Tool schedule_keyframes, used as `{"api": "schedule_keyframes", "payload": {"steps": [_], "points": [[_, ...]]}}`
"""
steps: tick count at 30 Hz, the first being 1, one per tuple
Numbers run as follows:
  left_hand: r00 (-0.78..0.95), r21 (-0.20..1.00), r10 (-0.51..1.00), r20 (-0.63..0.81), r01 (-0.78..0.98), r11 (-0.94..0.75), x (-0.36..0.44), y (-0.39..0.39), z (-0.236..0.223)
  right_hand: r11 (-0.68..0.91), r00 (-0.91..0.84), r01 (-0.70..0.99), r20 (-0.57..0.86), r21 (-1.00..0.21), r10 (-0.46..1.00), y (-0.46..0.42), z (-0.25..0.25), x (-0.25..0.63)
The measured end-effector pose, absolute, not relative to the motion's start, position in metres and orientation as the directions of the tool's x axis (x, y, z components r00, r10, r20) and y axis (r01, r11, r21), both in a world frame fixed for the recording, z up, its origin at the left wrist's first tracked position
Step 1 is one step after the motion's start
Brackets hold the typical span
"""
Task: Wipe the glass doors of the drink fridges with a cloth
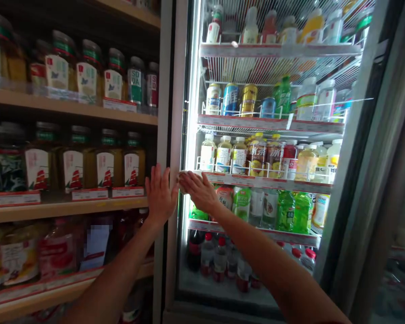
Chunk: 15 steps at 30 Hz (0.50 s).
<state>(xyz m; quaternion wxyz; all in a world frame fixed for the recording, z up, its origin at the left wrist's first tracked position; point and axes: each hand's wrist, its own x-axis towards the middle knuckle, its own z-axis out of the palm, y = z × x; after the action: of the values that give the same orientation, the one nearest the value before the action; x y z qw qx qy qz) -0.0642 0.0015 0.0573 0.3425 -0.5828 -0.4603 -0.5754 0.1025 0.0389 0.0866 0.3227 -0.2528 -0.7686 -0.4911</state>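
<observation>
My left hand [161, 194] is raised with its fingers spread, the palm against the grey upright post [164, 112] between the wooden shelves and the fridge. Close by on the right, my right hand [199, 189] reaches to the left edge of the glass-fronted drinks fridge [178, 85]. Its fingers are stretched out and lie along the frame; whether anything small is under the fingertips cannot be made out. Behind the right hand stand a green bottle [198, 212] and several tea bottles [224, 155] on lit shelves.
Wooden shelves [70, 208] on the left carry rows of bottles [73, 162] with price strips along the edges. Fridge shelves hold cans [230, 100] and juice bottles [313, 28]; red-capped bottles [220, 258] stand at the bottom. A dark metal frame [367, 180] bounds the right.
</observation>
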Motion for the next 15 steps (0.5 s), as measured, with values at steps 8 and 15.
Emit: {"api": "schedule_keyframes", "payload": {"steps": [8,15], "points": [[-0.053,0.101,0.130,0.990,0.912,-0.398,-0.040,-0.001,0.070,0.303,-0.530,0.825,0.840,0.478,0.118,0.027,0.104,0.165],[0.019,0.042,0.126,0.992,0.888,-0.459,-0.001,0.008,0.081,0.162,-0.151,0.977,0.987,0.141,0.048,0.018,0.112,0.242]]}}
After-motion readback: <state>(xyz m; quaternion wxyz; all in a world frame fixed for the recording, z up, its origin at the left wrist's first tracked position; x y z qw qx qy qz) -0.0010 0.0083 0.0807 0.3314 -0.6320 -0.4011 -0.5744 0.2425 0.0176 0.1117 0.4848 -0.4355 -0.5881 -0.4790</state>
